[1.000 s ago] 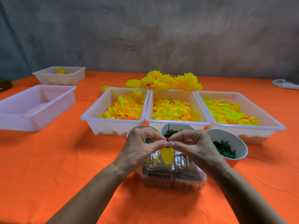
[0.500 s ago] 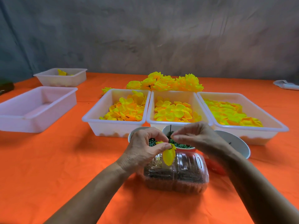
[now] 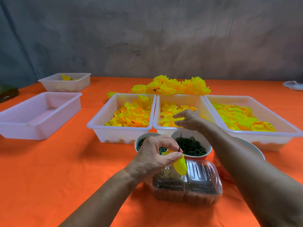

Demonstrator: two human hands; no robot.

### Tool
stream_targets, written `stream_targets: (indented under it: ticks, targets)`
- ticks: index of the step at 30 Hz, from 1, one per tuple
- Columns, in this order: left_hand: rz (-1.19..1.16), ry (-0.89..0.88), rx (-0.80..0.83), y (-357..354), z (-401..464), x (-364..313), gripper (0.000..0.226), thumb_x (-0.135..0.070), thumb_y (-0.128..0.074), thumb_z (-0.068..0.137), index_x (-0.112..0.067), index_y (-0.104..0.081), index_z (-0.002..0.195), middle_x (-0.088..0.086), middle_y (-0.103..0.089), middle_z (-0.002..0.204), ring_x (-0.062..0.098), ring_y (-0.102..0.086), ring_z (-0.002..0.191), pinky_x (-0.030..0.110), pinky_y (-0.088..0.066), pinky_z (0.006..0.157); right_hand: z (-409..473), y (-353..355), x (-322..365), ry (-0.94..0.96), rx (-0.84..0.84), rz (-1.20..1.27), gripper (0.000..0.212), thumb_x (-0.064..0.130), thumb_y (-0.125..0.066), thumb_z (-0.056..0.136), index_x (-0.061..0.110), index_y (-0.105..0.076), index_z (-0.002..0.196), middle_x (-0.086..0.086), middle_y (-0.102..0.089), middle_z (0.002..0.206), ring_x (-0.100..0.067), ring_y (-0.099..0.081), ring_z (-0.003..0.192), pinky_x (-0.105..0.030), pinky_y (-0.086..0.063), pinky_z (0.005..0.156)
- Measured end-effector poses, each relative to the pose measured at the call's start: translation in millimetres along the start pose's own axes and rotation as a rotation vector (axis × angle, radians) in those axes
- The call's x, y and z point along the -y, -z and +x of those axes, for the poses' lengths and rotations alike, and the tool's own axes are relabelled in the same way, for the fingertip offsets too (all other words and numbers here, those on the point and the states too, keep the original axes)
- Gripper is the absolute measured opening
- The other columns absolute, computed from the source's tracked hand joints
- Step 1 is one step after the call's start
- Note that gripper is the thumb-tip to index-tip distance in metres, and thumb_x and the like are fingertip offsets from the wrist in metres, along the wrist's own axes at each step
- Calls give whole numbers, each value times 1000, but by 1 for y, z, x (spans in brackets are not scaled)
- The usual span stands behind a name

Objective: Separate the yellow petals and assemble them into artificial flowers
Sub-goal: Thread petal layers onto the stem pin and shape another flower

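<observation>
Because the yellow petal (image 3: 180, 166) looks thin, light and floppy, it is judged best taken by its base, where the dark stem (image 3: 180, 144) passes through, and a pinch there would be kept gentle against creasing. It is pinched, together with that stem, by the curled fingers of the left hand (image 3: 155, 154), just in front of the cup of green rings (image 3: 191, 147). Behind that cup, over the middle tray (image 3: 180, 102) of loose petals, the right hand (image 3: 188, 119) is held with fingers loosely spread; nothing is seen gripped. Whatever lies under its palm is hidden, and the bowl (image 3: 249, 145) right of the cup is largely covered by the forearm.
</observation>
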State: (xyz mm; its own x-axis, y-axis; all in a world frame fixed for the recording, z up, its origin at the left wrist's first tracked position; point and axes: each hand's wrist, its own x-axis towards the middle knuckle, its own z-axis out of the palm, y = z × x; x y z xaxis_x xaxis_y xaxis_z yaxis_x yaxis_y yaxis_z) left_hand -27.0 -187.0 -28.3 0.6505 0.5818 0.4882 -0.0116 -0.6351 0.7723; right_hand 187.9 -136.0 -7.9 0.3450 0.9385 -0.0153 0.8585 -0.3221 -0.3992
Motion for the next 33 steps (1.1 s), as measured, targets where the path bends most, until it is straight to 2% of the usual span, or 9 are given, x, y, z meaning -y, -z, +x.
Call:
stream_targets:
  ticks: [5, 8, 11, 14, 19, 22, 25, 28, 33]
  targets:
    - [-3, 2, -6, -1, -1, 0, 4, -6, -77, 75, -5, -73, 76, -14, -65, 78, -1, -62, 80, 12, -45, 78, 1, -2, 17, -86, 230, -248, 42, 32, -35, 103, 17, -42, 141, -12, -31, 151, -35, -17, 140, -45, -11, 113]
    - [-31, 27, -14, -2, -2, 0, 4, -5, -77, 75, -5, -74, 77, -11, -66, 78, 0, -62, 79, 15, -46, 78, 0, -3, 15, -127, 240, -195, 38, 20, -31, 104, 4, -48, 134, -16, -36, 146, -39, -25, 136, -47, -14, 112]
    - [-35, 40, -21, -2, -3, 0, 5, -7, -77, 75, -4, -74, 79, -11, -66, 78, 0, -63, 80, 17, -47, 79, 5, -11, 5, -127, 28, -34, 23, 9, -44, 95, 1, -65, 99, -25, -52, 109, -35, -45, 101, -35, -36, 89]
    - [-35, 42, -28, -3, -3, 0, 5, -6, -77, 75, -5, -73, 78, -13, -66, 77, -1, -62, 79, 15, -47, 78, 6, -18, 1, -160, -227, 176, 16, 10, -68, 82, 2, -73, 94, -20, -68, 101, -34, -62, 96, -36, -48, 77]
    - [-42, 52, -48, -4, -4, 1, 8, -9, -77, 74, -14, -72, 74, -18, -66, 75, 0, -63, 79, 16, -47, 78, 4, -20, -1, -179, -360, 258, 14, 8, -74, 75, 10, -74, 89, -16, -70, 97, -31, -64, 94, -29, -42, 69]
    - [-46, 48, -50, -4, -4, 2, 8, -12, -76, 74, -18, -71, 73, -16, -66, 76, 2, -64, 80, 21, -51, 77, 7, -19, -6, -192, -390, 313, 19, 8, -71, 78, 8, -70, 98, -15, -68, 101, -31, -62, 98, -34, -45, 77]
    - [-51, 48, -53, -4, -3, 3, 10, -12, -77, 74, -20, -71, 73, -15, -67, 77, 2, -64, 80, 21, -51, 78, 7, -15, -11, -188, -403, 429, 7, 9, -72, 79, 8, -73, 86, -12, -64, 83, -26, -62, 85, -33, -46, 75]
    - [-51, 40, -46, -5, -3, 4, 5, -13, -76, 74, -15, -72, 73, -13, -67, 77, 2, -64, 80, 19, -49, 78, 4, -8, -12, -202, -454, 645, 4, 12, -73, 79, 12, -70, 82, -5, -61, 83, -18, -57, 81, -30, -46, 75]
    - [-58, 33, -36, -5, -3, 3, 13, -15, -75, 74, -25, -68, 71, -16, -67, 76, 2, -63, 79, 17, -47, 78, -10, 11, -10, -136, -461, 956, 15, 1, -73, 76, 9, -62, 69, -5, -55, 64, -9, -48, 54, -14, -36, 42]
